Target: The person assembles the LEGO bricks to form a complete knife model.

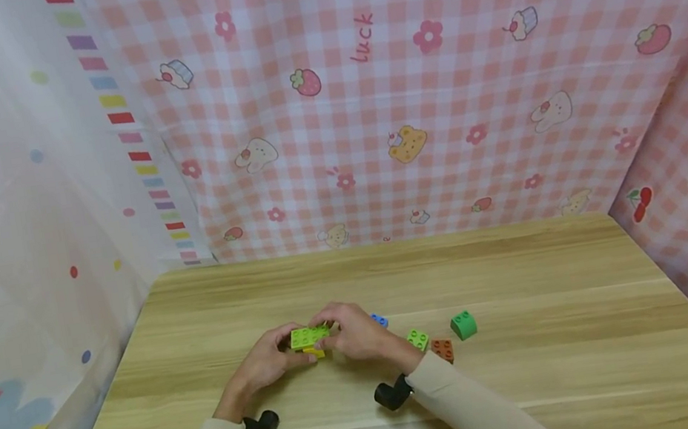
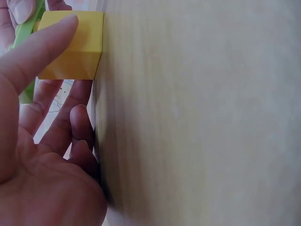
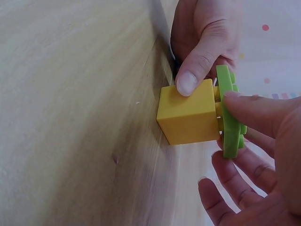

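A yellow building brick (image 3: 188, 120) stands on the table, and a light green studded plate (image 3: 229, 134) lies over its top. Between the two, some yellow studs show in the right wrist view. My left hand (image 1: 267, 360) holds the yellow brick, its thumb against one side and fingers at the far side. With thumb and fingers, my right hand (image 1: 356, 331) pinches the green plate by its edges. The head view shows both hands close together around this pair, partly covering the yellow brick.
Right of my right hand lie a blue brick (image 1: 380, 320), partly hidden, a small light green brick (image 1: 417, 339), a brown brick (image 1: 444, 350) partly covered by the forearm, and a green curved-top brick (image 1: 464, 325). A checked cloth (image 1: 361, 107) hangs behind the wooden table (image 1: 571, 328).
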The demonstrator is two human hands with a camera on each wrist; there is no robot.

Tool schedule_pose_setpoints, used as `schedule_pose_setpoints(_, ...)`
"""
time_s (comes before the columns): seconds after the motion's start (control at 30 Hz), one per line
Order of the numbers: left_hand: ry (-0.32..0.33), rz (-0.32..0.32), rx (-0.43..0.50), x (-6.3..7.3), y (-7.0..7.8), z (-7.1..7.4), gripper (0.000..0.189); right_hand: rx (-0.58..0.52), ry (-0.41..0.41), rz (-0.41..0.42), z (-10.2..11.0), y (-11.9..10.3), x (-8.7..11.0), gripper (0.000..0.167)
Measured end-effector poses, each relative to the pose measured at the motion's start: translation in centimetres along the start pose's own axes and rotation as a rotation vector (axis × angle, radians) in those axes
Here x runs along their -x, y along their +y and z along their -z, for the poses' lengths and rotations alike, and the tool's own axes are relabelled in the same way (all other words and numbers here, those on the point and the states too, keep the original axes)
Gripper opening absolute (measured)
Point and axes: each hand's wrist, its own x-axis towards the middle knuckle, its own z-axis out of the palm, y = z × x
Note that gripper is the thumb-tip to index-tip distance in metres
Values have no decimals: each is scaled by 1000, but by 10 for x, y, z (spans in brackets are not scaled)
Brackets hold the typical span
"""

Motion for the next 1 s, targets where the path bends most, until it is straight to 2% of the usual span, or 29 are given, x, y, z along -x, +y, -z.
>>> schedule_pose_setpoints(0.5, -1, 3, -9, 0, 1, 1, 34, 62, -54, -9, 4, -5, -1, 34)
schedule_pose_setpoints(0.73, 5, 7, 7, 1, 2, 0, 35, 130, -55, 14, 3, -8, -2, 34)
schedule_pose_setpoints(1.0, 10, 35, 1, 0, 1, 0, 36, 150, -51, 16, 3, -9, -2, 36)
